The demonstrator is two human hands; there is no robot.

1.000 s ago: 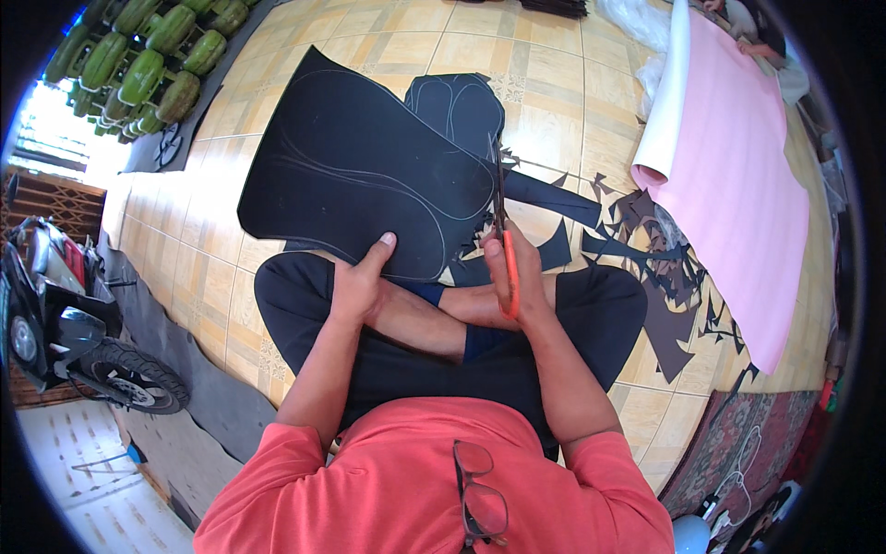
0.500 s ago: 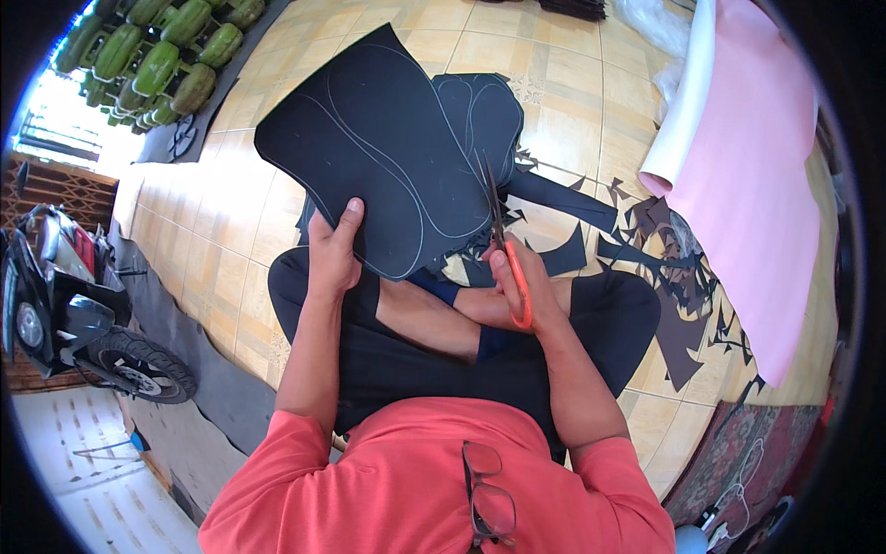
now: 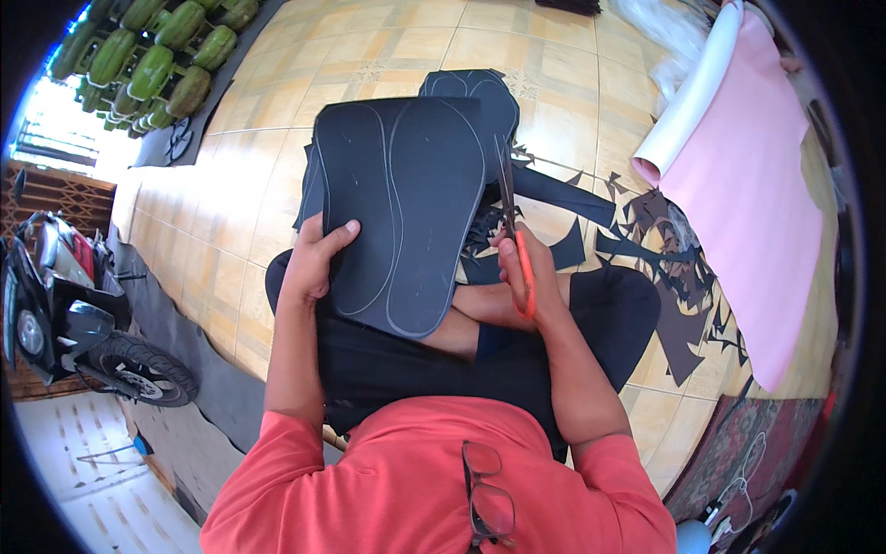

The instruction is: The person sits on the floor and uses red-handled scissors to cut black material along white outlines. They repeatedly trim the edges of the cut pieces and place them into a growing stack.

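My left hand (image 3: 317, 254) pinches the left edge of a black sheet (image 3: 434, 185) between thumb and fingers. Pale sole-shaped outlines run lengthwise on the sheet, and its right and lower edges are rounded along one outline. In my right hand (image 3: 543, 272) is a pair of scissors (image 3: 509, 208) with orange handles. Their slim blades point away from me, slightly parted, just right of the sheet and apart from it. Behind the held sheet lie more black sheets (image 3: 498, 97) with similar outlines, partly covered by it.
Dark offcuts (image 3: 660, 231) are strewn over the tiled floor on the right. Beside them lies a pink sheet with a white roll (image 3: 688, 115). Green gas cylinders (image 3: 148, 69) stand at far left, a motorcycle (image 3: 101, 323) at left. My crossed legs are under the sheet.
The black sheet has turned clockwise, so its outlines stand nearly upright, and come closer to me. The scissors have shifted slightly right, away from its edge.
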